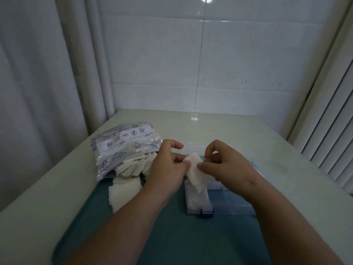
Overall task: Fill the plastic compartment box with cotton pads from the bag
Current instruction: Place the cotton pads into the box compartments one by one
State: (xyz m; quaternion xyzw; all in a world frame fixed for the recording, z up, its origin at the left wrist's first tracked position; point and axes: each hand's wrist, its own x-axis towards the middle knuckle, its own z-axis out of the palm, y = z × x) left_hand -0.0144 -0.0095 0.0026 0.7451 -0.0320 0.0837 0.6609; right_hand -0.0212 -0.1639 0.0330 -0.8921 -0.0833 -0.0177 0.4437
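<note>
Both hands pinch one small stack of cotton pads, the left hand on its left end and the right hand on its right. They hold it over the plastic compartment box, which sits on a teal mat mid-tabletop. The bag lies toward the left edge, with loose pads spilling from it.

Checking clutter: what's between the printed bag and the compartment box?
Head view: loose cotton pads spilled from the printed bag onto the teal mat, plus the left hand, which grips a pad stack over the compartment box.
</note>
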